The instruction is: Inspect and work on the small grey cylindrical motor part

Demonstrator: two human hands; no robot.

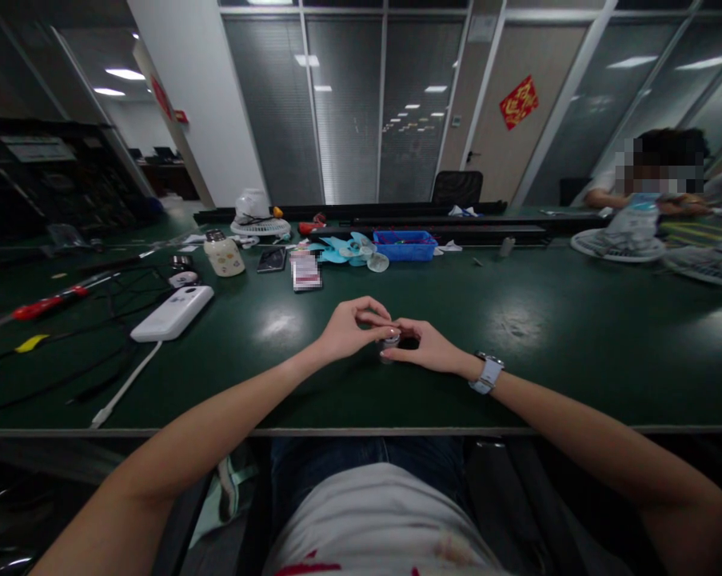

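Observation:
A small greyish cylindrical container (388, 358) stands on the green table in front of me; its exact kind is too small to make out. My left hand (356, 326) is closed at its top, thumb and fingers pinching around the upper rim. From the other side my right hand (428, 346) grips the container's body between thumb and fingers, and a watch with a pale strap (488, 374) is on that wrist. Both hands meet at the container, so most of its top is hidden behind the fingers.
On the left lie a white power bank (173, 313), a cable and a red-handled tool (49, 304). Farther back are a cream jar (224, 256), a phone (272, 258), blue fan blades (344, 250) and a blue basket (404, 247). A person (654, 188) works at the right beside fan parts.

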